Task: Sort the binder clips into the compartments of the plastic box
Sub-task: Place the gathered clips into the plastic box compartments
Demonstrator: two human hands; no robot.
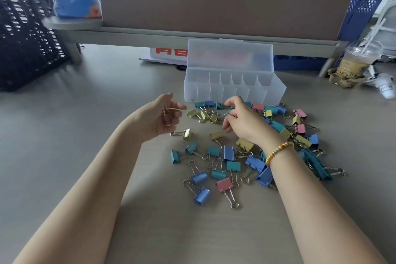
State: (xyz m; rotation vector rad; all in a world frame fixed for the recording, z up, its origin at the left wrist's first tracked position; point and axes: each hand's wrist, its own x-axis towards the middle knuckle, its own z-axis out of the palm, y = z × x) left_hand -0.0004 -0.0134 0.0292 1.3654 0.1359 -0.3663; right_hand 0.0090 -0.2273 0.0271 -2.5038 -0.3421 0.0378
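item: plastic box (233, 90), translucent, lid raised upright at the back, a row of narrow compartments along its length; stands on the desk (75, 135) just behind the clips. contents of the compartments too faint to tell.

item: binder clips (246, 148), loose heap on the desk in front of the box, mixed blue, teal, yellow and pink, wire handles splayed; a few lie touching the box's front wall.

item: left hand (165, 117), raised left of the heap, fingers curled round several thin wire handles; clip bodies hidden in the palm.

item: right hand (240, 118), over the heap's far side, fingertips pinching a small teal clip (228, 112); beaded bracelet (278, 152) on the wrist.

also present: iced drink cup (357, 60) with straw at far right; black mesh crate (25, 34) at far left; brown partition board (225, 0) behind.
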